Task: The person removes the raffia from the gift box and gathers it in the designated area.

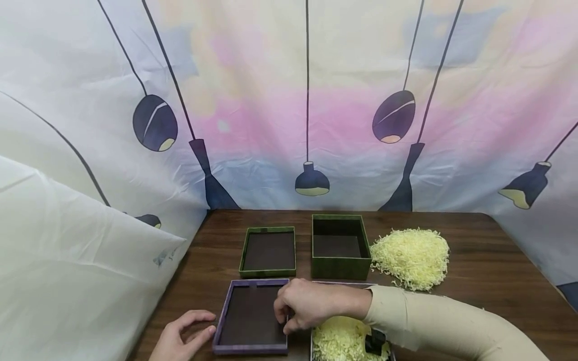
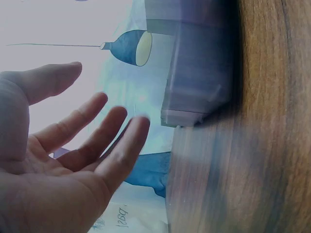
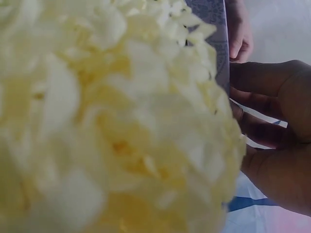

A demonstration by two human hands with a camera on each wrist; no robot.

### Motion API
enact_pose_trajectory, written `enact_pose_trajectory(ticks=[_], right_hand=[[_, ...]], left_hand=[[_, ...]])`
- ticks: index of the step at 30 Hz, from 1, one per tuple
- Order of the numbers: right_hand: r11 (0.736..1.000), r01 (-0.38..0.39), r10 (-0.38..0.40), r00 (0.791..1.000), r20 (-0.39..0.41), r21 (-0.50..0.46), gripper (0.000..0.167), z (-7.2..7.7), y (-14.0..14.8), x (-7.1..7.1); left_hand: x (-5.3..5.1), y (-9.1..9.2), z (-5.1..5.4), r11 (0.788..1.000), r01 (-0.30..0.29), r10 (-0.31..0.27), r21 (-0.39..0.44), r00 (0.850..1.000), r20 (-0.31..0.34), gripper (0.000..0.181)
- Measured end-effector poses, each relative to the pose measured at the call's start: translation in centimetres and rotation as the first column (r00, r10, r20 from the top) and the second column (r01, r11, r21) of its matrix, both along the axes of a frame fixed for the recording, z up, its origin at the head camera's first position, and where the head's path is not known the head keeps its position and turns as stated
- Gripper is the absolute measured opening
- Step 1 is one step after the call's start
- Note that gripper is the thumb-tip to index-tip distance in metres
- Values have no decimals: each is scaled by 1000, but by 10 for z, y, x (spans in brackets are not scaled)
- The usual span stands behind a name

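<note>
A shallow purple box lid (image 1: pixel 253 348) with a dark inside lies near the front of the table. My right hand (image 1: pixel 307 303) reaches across from the right and pinches the lid's right edge between thumb and fingers. Beside the left edge is my left hand (image 1: pixel 182 333), its fingers spread and loosely bent. The left wrist view shows nothing held in that hand. Under my right forearm sits a purple-rimmed box (image 1: pixel 311 346) filled with pale yellow paper shreds (image 1: pixel 336 341). Those shreds fill much of the right wrist view.
Farther back stand a shallow green lid (image 1: pixel 267 274) and an open, deep green box (image 1: pixel 340 268). Right of that box is a loose heap of yellow shreds (image 1: pixel 413 258). The wooden table (image 1: pixel 487 260) meets a printed cloth backdrop (image 1: pixel 271 100).
</note>
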State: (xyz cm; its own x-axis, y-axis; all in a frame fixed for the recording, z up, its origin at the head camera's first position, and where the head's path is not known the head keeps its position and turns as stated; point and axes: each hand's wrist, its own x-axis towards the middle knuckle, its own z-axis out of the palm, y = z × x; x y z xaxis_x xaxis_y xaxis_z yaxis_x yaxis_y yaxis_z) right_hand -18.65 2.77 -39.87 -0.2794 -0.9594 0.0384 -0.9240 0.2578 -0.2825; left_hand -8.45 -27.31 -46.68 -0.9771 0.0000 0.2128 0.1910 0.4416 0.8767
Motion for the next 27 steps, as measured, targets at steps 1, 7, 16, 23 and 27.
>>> enact_pose_trajectory(ticks=[1, 7, 16, 23, 27], right_hand=[[1000, 6, -6, 1000, 23, -2, 14, 1, 1, 0], [999, 41, -38, 995, 96, -32, 21, 6, 10, -3], [990, 87, -72, 987, 143, -109, 33, 10, 26, -7], [980, 147, -124, 977, 171, -131, 39, 15, 40, -7], [976, 174, -151, 974, 170, -128, 41, 17, 48, -6]], left_hand=[[0, 0, 0, 1000, -8, 8, -10, 1000, -13, 22], [-3, 7, 8, 1000, -29, 29, -2, 998, 50, 29], [-12, 19, 23, 996, -19, 33, -85, 984, 174, 45], [-22, 28, 28, 978, 55, -33, -201, 993, 112, 49], [-25, 32, 30, 956, 95, -90, -277, 995, 31, 53]])
